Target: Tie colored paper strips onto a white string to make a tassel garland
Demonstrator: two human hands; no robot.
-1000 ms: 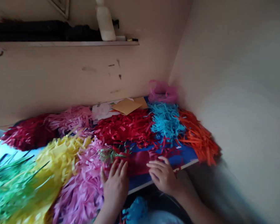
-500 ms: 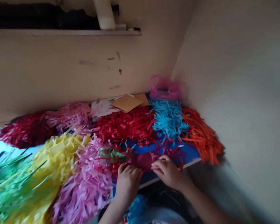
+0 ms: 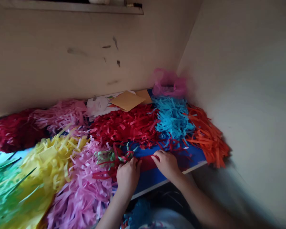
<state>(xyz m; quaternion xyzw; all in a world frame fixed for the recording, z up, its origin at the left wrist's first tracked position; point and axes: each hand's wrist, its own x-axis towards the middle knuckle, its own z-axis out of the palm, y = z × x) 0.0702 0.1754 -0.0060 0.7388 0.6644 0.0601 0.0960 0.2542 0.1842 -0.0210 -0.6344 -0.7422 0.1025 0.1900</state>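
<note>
Lower centre, the left hand [image 3: 127,176] and right hand [image 3: 167,163] each pinch curled fingers on one end of a red strip [image 3: 145,157] lying crosswise between them, equally near.

Dim, soft daylight fills the corner; the brightest spot is a pale blue-white glare at the left edge. The side wall [image 3: 240,95] darkens to grey low down, with a blurred shadow under the orange strips [image 3: 208,136]. Everything is slightly soft: the green strips [image 3: 4,190] smear, and the left hand [image 3: 127,175] and right hand [image 3: 166,163] lack crisp edges.
</note>
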